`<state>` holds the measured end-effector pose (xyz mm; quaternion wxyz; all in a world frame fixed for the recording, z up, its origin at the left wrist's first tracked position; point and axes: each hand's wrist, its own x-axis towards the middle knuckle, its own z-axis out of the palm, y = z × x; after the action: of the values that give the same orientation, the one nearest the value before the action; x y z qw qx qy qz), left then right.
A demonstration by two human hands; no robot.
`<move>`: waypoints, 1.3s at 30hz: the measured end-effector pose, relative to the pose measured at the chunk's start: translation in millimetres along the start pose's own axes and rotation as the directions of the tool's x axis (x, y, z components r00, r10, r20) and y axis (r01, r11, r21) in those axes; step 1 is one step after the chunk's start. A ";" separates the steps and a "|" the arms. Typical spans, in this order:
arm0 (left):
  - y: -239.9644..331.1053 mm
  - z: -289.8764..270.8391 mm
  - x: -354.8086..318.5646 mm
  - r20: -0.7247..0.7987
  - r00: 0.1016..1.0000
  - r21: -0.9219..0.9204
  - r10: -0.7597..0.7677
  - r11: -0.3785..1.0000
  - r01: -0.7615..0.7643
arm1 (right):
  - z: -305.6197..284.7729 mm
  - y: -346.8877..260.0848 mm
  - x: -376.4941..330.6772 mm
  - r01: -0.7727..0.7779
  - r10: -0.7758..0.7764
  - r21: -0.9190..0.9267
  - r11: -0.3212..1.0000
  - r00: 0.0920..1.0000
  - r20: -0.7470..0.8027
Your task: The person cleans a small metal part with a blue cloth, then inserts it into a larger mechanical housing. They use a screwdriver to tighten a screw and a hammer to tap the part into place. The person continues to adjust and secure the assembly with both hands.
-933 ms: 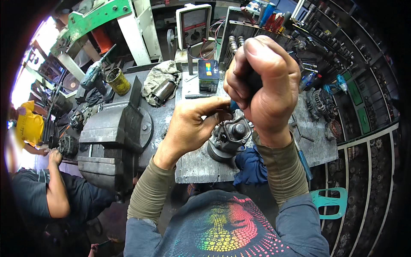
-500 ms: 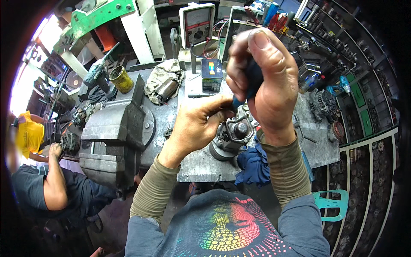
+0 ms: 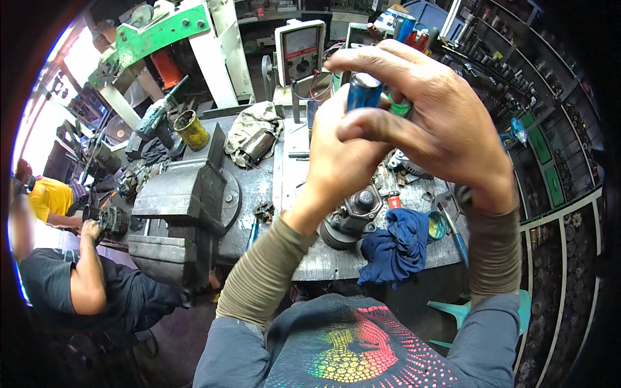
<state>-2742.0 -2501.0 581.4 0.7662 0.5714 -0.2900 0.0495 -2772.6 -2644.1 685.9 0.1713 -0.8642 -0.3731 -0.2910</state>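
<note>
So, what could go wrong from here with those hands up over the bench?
The blue cylinder between the left hand and right hand might slip and drop onto the bench, since the right hand looks only loosely curved around it. The blue cloth hangs over the front edge, so a snag could pull it off, perhaps disturbing the open tub beside it.

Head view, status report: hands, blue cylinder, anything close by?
Left hand against blue cylinder, grip hidden; right hand open, curved around it. Metal housing below on bench; dark blue cloth beside it.
</note>
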 end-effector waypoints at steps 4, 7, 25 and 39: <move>15.7 -13.4 14.2 0.337 0.884 -0.003 -0.324 0.939 0.345 | -16.8 3.5 9.9 0.106 -0.111 0.038 0.994 0.980 0.165; 13.5 11.6 0.1 0.030 0.945 0.451 0.325 0.839 -0.303 | -14.4 1.1 11.7 0.141 -0.121 -0.319 0.937 0.989 0.081; -7.7 -3.9 17.0 0.098 0.984 0.197 0.151 0.966 -0.168 | -20.9 -5.2 21.8 0.194 -0.170 -0.185 0.963 0.976 0.135; 6.5 -18.5 28.9 0.355 0.895 -0.205 -0.268 0.912 0.354 | -31.6 -3.4 27.7 0.128 -0.080 -0.106 0.986 0.925 0.371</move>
<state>-2713.6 -2489.5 598.1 0.7759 0.5038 -0.3182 -0.2071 -2771.7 -2643.0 728.0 0.0274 -0.8914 -0.4243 -0.1569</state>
